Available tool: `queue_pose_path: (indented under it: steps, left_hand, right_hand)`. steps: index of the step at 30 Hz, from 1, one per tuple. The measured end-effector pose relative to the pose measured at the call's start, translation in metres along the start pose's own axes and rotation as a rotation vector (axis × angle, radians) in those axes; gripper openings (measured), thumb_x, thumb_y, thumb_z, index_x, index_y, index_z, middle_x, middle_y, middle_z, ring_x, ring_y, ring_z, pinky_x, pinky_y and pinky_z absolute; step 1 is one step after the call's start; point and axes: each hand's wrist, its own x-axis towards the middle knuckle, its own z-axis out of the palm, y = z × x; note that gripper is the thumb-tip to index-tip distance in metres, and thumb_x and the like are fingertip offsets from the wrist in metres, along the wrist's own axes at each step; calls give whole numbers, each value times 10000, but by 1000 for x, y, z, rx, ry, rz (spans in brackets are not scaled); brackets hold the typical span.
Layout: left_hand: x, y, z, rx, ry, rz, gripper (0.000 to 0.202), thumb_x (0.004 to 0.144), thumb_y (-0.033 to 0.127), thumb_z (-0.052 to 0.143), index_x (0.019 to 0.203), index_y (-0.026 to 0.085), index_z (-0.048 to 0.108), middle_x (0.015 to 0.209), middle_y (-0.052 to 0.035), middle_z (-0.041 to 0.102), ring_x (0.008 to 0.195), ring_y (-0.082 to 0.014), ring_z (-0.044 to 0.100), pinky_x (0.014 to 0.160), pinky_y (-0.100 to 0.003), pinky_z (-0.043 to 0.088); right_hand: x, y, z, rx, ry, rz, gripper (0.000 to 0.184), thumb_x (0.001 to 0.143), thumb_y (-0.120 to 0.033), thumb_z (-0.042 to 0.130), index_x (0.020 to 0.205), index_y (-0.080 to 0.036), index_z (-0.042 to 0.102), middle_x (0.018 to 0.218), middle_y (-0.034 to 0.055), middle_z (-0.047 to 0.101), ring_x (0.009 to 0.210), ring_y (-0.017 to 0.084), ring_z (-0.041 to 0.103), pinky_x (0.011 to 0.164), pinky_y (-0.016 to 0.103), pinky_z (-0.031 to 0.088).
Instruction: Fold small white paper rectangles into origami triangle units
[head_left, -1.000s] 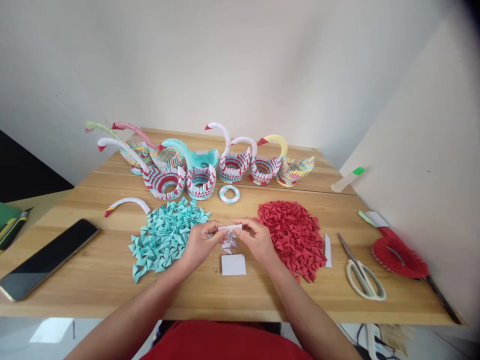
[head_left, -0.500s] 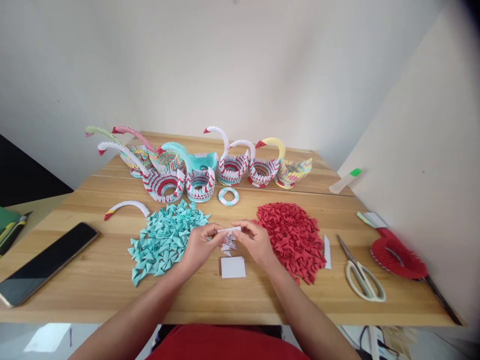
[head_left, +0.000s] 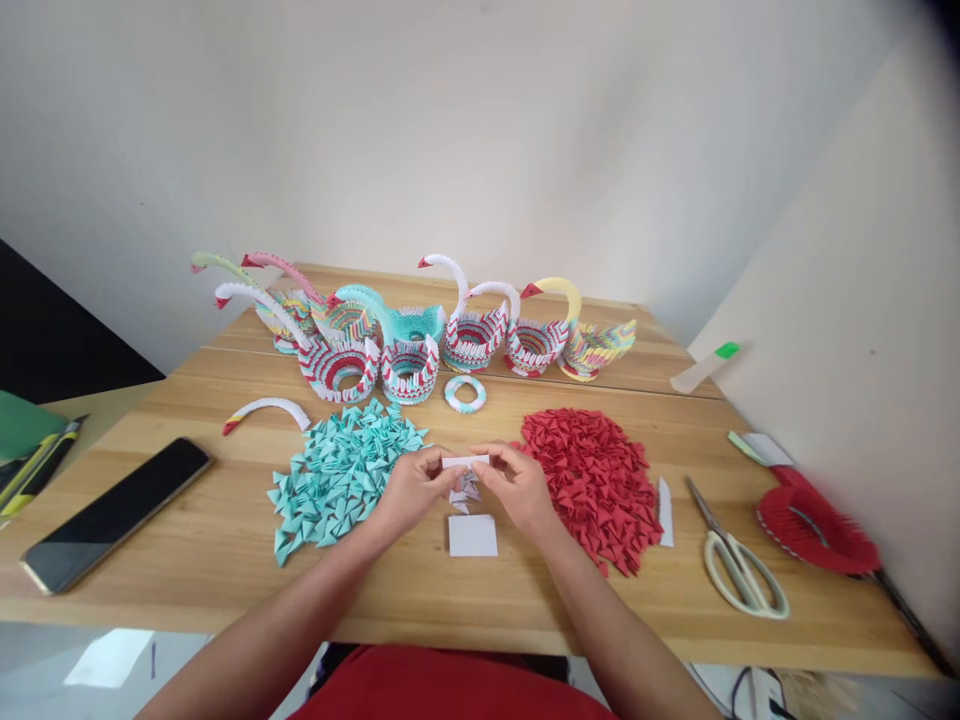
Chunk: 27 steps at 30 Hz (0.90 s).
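A small white slip of paper (head_left: 466,462) is pinched at its two ends, by my left hand (head_left: 415,487) on one side and my right hand (head_left: 519,487) on the other. Just below it, partly covered by my fingers, lie a few white folded paper pieces (head_left: 465,493). Nearer to me rests a stack of white paper slips (head_left: 472,536). A heap of teal folded paper triangles (head_left: 341,480) spreads beside my left hand, and a heap of red ones (head_left: 592,485) beside my right.
Several paper swans (head_left: 341,368) stand at the back, with a paper ring (head_left: 465,394) before them. A loose swan neck (head_left: 270,407) and a phone (head_left: 120,515) lie left. Scissors (head_left: 739,565), a white strip (head_left: 665,512) and a red paper piece (head_left: 814,530) lie right.
Both hands keep hold of the paper slip, which looks a little wider open to view. The whole scene has shifted slightly right as the camera turned.
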Motion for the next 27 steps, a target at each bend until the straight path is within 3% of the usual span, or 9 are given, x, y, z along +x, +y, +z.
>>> queue_pose_path:
  steps: [8, 15, 21, 27]
  left_hand:
    - [1, -4, 2, -76, -12, -10, 272, 789, 402, 602, 670, 165, 540, 567, 16, 586, 514, -109, 505, 527, -218, 392]
    - [-1, -4, 1, 55, 11, 31, 279, 812, 379, 578, 637, 169, 526, 559, 20, 569, 532, -111, 501, 534, -218, 379]
    - [0, -5, 1, 44, 13, 29, 276, 804, 377, 584, 636, 168, 522, 548, 29, 554, 521, -105, 495, 532, -214, 375]
    - [2, -6, 2, -123, 16, -55, 283, 773, 424, 619, 706, 160, 545, 554, 21, 584, 494, -104, 505, 516, -219, 410]
  right_hand:
    - [0, -1, 1, 28, 8, 35, 234, 785, -292, 633, 976, -181, 711, 776, 22, 652, 663, 139, 566, 602, 239, 463]
    - [0, -6, 3, 124, -123, 114, 277, 778, -284, 624, 1030, -186, 686, 909, 47, 700, 754, 159, 635, 659, 265, 513]
    - [0, -6, 3, 122, -103, 130, 294, 770, -280, 627, 1044, -188, 680, 888, 45, 697, 738, 157, 631, 645, 264, 509]
    - [-1, -5, 4, 103, -28, 95, 332, 764, -290, 647, 1083, -201, 662, 848, 28, 650, 710, 141, 591, 630, 245, 487]
